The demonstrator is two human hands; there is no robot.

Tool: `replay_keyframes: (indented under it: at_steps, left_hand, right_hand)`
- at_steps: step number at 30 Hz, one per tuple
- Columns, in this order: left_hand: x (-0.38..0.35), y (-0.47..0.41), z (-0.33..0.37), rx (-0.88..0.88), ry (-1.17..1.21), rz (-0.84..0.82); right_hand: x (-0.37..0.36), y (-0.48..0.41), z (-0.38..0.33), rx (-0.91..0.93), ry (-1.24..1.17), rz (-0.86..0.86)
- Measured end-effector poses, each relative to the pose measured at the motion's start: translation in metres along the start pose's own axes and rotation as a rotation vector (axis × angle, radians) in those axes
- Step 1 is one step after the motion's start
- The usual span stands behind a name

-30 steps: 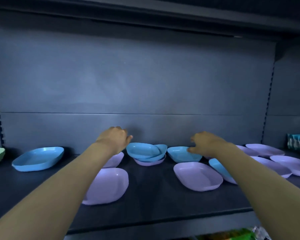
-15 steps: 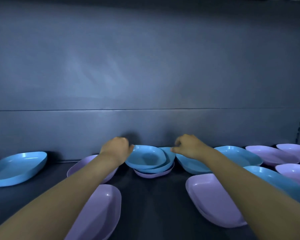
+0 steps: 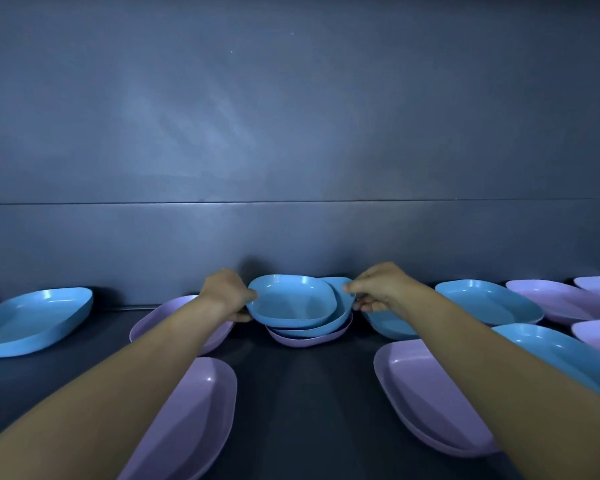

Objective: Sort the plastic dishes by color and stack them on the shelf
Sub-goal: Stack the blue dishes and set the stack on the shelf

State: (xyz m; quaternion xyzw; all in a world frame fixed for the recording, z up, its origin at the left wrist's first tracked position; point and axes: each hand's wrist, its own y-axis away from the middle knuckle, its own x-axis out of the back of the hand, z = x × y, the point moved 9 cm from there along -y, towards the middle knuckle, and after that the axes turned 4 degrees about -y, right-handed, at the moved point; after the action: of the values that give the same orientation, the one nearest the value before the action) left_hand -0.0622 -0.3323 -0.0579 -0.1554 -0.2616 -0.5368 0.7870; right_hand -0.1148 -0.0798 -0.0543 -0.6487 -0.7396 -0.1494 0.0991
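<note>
Resting at the back of the shelf (image 3: 309, 393), a stack of three is shown: the top blue dish (image 3: 291, 301), the second blue dish (image 3: 344, 306) and a purple dish (image 3: 309, 340) beneath. The top blue dish is gripped at its left rim by the left hand (image 3: 226, 296), fingers (image 3: 240, 317) curled under it; the second blue dish is pinched at its right rim by the right hand (image 3: 383, 289).
</note>
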Motion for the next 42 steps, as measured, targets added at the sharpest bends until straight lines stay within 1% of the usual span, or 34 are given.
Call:
replay_keyframes:
  at_steps: [3,8,14,21,26,30,34,40,42]
  left_hand:
    - [-0.001,0.008,0.002,0.007,0.134,-0.044]
    - [0.008,0.020,0.013,-0.058,0.218,-0.054]
    - [0.023,0.041,0.033,-0.129,0.327,-0.058]
    - [0.018,0.063,0.072,-0.200,0.395,-0.056]
    - [-0.014,0.081,0.099,-0.222,0.400,-0.080]
    - [-0.047,0.095,0.115,-0.208,0.392,-0.066]
    - [-0.077,0.108,0.127,-0.172,0.387,-0.056]
    - [-0.106,0.128,0.132,-0.129,0.375,0.022]
    - [-0.111,0.131,0.130,-0.105,0.366,0.049]
  right_hand:
    - [-0.001,0.005,0.003,-0.040,-0.157,-0.034]
    - [0.001,0.015,0.002,-0.044,-0.311,-0.045]
    - [0.027,0.036,-0.008,-0.008,-0.337,0.032]
    - [0.105,0.062,-0.008,0.066,-0.322,0.180]
    - [0.165,0.075,0.009,0.108,-0.223,0.214]
    - [0.206,0.082,0.030,0.088,-0.120,0.178]
    - [0.240,0.090,0.044,0.101,0.043,0.166]
    - [0.251,0.083,0.065,0.130,0.171,0.127]
    - [0.245,0.075,0.073,0.135,0.259,0.113]
